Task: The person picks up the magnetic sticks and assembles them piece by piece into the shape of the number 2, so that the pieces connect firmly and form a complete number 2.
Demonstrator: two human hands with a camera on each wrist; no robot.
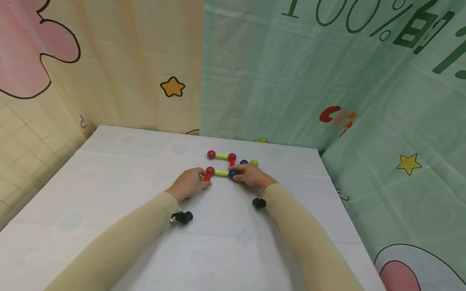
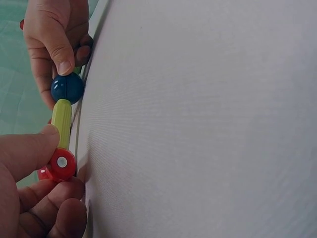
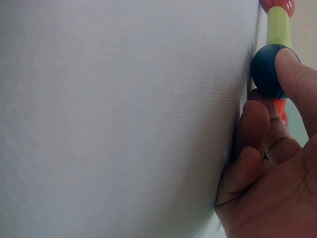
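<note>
Balls and short rods are joined in an S-like chain at the table's far side. My left hand (image 1: 191,184) pinches a short red rod (image 1: 207,178) at the chain's near-left end; its pale round tip faces the left wrist camera. That rod meets a red ball (image 1: 210,170), from which a yellow-green rod (image 1: 221,173) runs to a dark blue ball (image 3: 267,69). Thumb and fingers of my right hand (image 1: 251,174) hold this blue ball. Behind it, a red rod (image 1: 232,163) leads to another red ball (image 1: 231,156), then a yellow-green rod (image 1: 221,156) and a red ball (image 1: 211,154).
Just beyond my right hand lie another dark blue ball (image 1: 244,162) and a light green ball (image 1: 254,163), partly covered by the hand. The white-covered table (image 1: 204,250) ends close behind the chain, where printed curtains (image 1: 262,89) hang.
</note>
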